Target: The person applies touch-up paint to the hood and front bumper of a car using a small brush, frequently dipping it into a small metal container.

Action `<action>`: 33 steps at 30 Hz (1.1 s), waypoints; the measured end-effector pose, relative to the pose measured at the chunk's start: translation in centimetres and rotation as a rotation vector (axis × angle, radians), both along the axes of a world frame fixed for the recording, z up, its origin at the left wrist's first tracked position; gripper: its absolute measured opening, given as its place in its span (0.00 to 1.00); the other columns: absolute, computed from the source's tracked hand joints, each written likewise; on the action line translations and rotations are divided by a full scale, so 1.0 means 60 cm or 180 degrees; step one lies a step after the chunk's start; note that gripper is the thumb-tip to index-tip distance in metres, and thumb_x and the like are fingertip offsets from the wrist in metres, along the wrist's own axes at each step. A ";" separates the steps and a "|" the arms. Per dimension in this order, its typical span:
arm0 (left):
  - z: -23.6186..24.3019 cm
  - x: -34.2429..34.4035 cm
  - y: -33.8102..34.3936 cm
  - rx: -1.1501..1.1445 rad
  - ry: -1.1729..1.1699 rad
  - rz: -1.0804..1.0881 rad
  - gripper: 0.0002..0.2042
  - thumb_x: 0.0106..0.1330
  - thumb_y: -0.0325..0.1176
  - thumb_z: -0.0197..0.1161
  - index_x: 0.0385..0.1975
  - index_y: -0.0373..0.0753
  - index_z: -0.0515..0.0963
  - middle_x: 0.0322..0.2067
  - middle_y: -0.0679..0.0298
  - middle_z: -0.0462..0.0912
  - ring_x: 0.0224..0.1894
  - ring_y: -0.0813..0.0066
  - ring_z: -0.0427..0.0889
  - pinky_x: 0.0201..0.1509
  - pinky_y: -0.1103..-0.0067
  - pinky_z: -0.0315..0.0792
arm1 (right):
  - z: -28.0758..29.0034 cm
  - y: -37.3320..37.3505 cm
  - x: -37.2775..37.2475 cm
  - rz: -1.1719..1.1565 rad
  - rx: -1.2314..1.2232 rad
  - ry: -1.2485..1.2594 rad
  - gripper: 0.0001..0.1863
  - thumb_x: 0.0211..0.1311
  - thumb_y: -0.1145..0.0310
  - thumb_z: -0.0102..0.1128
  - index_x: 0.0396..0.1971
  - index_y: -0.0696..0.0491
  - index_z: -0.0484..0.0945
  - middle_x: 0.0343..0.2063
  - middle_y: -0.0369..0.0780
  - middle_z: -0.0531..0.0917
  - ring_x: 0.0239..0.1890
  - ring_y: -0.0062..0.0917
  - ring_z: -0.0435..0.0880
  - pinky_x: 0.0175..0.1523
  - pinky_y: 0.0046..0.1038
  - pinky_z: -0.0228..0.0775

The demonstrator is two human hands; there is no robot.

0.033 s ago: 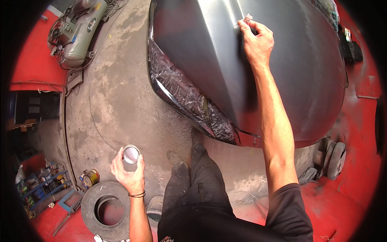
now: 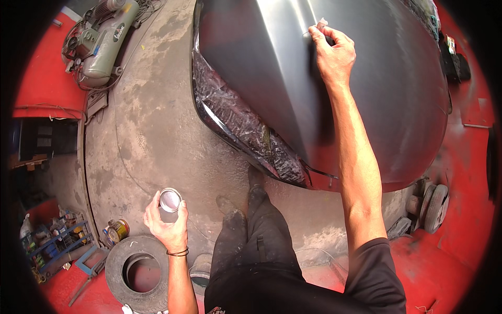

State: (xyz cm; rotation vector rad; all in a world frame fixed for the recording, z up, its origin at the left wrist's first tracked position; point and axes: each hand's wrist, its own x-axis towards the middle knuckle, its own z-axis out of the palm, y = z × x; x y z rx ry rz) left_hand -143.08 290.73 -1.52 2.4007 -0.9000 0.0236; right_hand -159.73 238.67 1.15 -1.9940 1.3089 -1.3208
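- Concrete floor (image 2: pixel 141 131), workshop bay. Compressor (image 2: pixel 107 57) parked upper left, tyre (image 2: pixel 117 269) lower left. Where's the work?
- Dark car hood (image 2: pixel 290 99), ahead and to the right. Pale wad (image 2: pixel 322 22) is pinched over it by the right hand (image 2: pixel 337 56), thumb and fingers nearly closed. Contact with the hood can't be told from this angle.
- And the left hand (image 2: pixel 168 225)?
- Curled around a small round tin (image 2: pixel 169 200), thumb on one side, fingers on the other. Tin is open side up, pale inside; gripped by the sides, probably so the mouth isn't blocked.
- Why so low and far left?
- Likely so the hood is left clear for the right arm. Tin is held well apart from it, over the floor.
- Plastic film (image 2: pixel 235 110) at the hood's edge?
- Wrinkled, seemingly put there as cover for the part beneath.
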 end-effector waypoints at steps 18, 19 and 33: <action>-0.002 0.001 0.001 -0.0032 0.0074 0.0054 0.36 0.53 0.35 0.86 0.65 0.37 0.83 0.53 0.57 0.88 0.56 0.58 0.83 0.70 0.61 0.69 | -0.003 -0.002 0.001 -0.0091 -0.0006 0.0063 0.17 0.66 0.53 0.81 0.42 0.50 0.95 0.49 0.40 0.93 0.65 0.34 0.80 0.69 0.41 0.75; 0.000 0.000 -0.001 -0.0034 0.0076 0.0055 0.36 0.53 0.35 0.86 0.65 0.37 0.83 0.53 0.57 0.88 0.56 0.58 0.83 0.70 0.61 0.69 | -0.002 -0.001 0.001 -0.0082 0.0043 0.0035 0.17 0.66 0.53 0.81 0.42 0.50 0.95 0.49 0.40 0.92 0.65 0.34 0.80 0.70 0.41 0.74; -0.002 0.004 0.001 -0.0037 0.0030 0.0039 0.35 0.53 0.35 0.86 0.64 0.36 0.83 0.53 0.57 0.88 0.56 0.58 0.84 0.71 0.60 0.68 | -0.003 0.004 0.003 -0.0104 -0.0057 0.0156 0.16 0.66 0.53 0.81 0.43 0.51 0.95 0.50 0.40 0.92 0.65 0.34 0.80 0.70 0.41 0.74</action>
